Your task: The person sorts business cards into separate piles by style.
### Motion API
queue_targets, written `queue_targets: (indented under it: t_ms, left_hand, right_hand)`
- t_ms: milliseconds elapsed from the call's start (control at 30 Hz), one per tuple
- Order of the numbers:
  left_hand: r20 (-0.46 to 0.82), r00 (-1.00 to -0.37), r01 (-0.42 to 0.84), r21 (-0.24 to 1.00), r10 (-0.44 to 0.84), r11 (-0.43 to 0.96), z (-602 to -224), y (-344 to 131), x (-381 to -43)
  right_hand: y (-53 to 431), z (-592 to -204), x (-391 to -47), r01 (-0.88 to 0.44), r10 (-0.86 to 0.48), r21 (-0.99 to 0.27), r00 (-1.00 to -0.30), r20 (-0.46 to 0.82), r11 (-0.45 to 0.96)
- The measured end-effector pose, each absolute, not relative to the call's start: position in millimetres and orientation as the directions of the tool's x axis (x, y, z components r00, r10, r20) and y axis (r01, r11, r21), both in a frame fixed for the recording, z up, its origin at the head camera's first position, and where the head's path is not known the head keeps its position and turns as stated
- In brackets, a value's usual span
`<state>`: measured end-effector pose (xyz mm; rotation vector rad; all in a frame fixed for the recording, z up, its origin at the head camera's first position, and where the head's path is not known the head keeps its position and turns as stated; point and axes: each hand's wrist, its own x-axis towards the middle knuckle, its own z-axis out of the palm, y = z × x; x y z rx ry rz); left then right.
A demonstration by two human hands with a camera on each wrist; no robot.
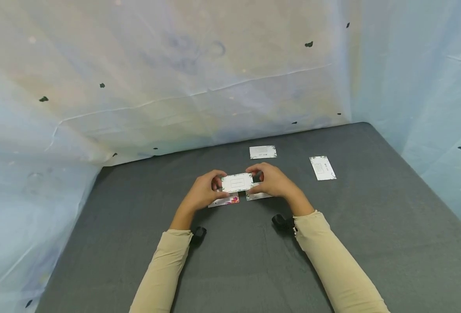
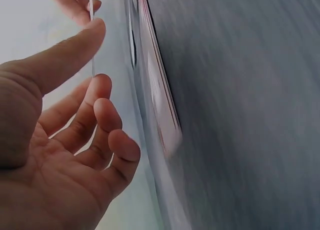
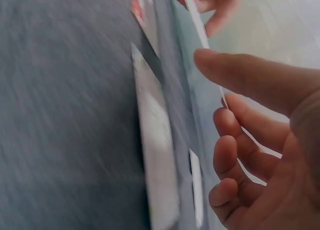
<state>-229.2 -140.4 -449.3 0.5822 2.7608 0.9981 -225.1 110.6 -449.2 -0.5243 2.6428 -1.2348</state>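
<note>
Between both hands a white card (image 1: 237, 182) with a leafy printed border and a small framed text is held up above the table. My left hand (image 1: 205, 189) pinches its left end between thumb and fingers. At the right end, my right hand (image 1: 270, 180) does the same; the right wrist view shows the card (image 3: 198, 25) edge-on there. Below the left hand lies a card with pink and orange flowers (image 1: 233, 199), partly covered. Beneath the right hand lies another leafy-bordered card (image 1: 258, 196), also partly hidden.
A white printed card (image 1: 263, 151) lies farther back on the dark grey table (image 1: 230, 269). Another card (image 1: 322, 168) lies to the right, turned at an angle. Pale patterned sheeting (image 1: 199, 104) hangs along the table's back and sides.
</note>
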Motion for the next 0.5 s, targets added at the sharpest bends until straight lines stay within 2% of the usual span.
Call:
queue_targets:
  t_ms: [500]
  left_hand:
    - [-0.045,-0.909,0.314,0.580,0.415,0.751,-444.8,-81.4,-230.5]
  right_hand:
    - [163.0,-457.2,-228.8,-0.228,-0.387,-0.738,-0.921,-0.049,0.635]
